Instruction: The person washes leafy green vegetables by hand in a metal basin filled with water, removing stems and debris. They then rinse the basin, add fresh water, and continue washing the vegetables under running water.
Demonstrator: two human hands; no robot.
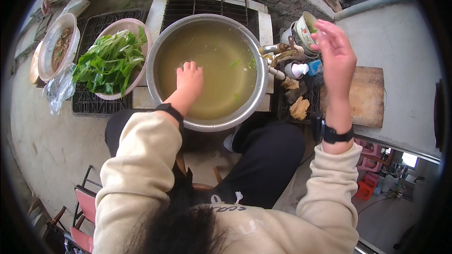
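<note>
A large metal basin [206, 125] stands before me, full of cloudy yellowish water [219, 77] with small green bits afloat along its right side. My left hand [190, 79] reaches into it with the fingertips at the water; whether they grip anything below is hidden. Out to the right, my right hand [335, 49] is raised beside a floral-patterned white bowl [304, 31] that has something green inside. Its fingers are loosely bent and apart, slightly blurred, with nothing clearly held. Left of the metal basin, leafy green vegetables [113, 61] are heaped in a pink basin [146, 42].
Farther left are a pale basin [72, 47] with brownish scraps and a clear plastic bag [60, 88]. Pipe fittings [273, 49] jut close to the metal basin's right rim. Beyond them are a white pump top [299, 70], a tan sponge-like lump [299, 108] and a wooden cutting board [367, 95].
</note>
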